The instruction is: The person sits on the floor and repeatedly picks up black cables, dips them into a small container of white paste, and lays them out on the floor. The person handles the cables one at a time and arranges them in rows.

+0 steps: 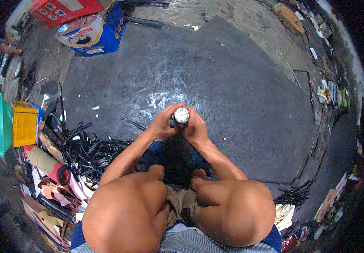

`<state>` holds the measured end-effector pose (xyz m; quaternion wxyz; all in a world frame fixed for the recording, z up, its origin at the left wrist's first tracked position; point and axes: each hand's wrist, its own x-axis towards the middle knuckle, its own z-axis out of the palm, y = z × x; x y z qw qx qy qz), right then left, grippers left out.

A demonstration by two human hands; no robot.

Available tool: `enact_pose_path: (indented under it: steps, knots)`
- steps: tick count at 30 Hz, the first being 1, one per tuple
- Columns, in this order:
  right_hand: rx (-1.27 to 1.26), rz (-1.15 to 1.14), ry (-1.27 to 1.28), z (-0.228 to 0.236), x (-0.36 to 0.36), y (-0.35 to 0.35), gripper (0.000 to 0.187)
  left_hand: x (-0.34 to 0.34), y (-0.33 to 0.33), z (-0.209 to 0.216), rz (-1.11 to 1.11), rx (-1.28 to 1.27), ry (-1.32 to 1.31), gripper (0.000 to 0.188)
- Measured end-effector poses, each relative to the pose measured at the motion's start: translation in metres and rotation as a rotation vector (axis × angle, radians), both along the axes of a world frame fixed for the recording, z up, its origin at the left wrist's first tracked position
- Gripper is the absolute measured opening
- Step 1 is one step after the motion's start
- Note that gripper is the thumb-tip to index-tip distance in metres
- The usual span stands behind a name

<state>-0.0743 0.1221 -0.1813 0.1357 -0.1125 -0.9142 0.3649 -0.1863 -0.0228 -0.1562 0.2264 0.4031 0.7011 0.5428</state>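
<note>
In front of my knees, my left hand (164, 122) and my right hand (196, 127) are both closed around a cylinder with a round white end (181, 115). That end faces up and has dark specks on it. The cylinder's sides are mostly hidden by my fingers, so its exact kind does not show. My left hand grips it from the left, with fingers curling over the far side. My right hand presses on it from the right. Below it lies a dark, flat sheet (241, 97) on the floor.
Tangled black strips (91, 154) lie left of my legs, beside scraps and a tan-and-red roll (43, 160). A yellow tin (25, 124) with a green basin (4, 126) stands far left. Blue (113, 31) and red boxes (59, 10) sit upper left, a round wooden block (288, 19) upper right.
</note>
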Motion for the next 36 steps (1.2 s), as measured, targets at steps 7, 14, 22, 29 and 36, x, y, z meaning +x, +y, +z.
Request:
enact_pose_path:
  steps: [7, 14, 22, 29, 36]
  knots:
    - [-0.427, 0.002, -0.149, 0.001, 0.011, 0.012, 0.052, -0.005, -0.004, -0.007, 0.026, -0.085, 0.145, 0.06]
    - [-0.656, -0.31, -0.469, -0.081, 0.0, 0.045, 0.046, -0.003, 0.005, -0.011, 0.054, -0.077, 0.139, 0.049]
    - [-0.936, -0.492, -0.276, -0.036, -0.017, 0.03, 0.031, -0.002, 0.005, -0.01, 0.068, -0.14, 0.144, 0.038]
    - [-1.099, -0.582, 0.034, 0.127, 0.031, 0.08, 0.03, -0.005, -0.002, -0.031, 0.079, -0.106, 0.187, 0.042]
    - [-1.124, -0.465, 0.415, 0.258, 0.111, 0.165, 0.052, -0.003, 0.006, -0.021, 0.014, -0.119, 0.114, 0.05]
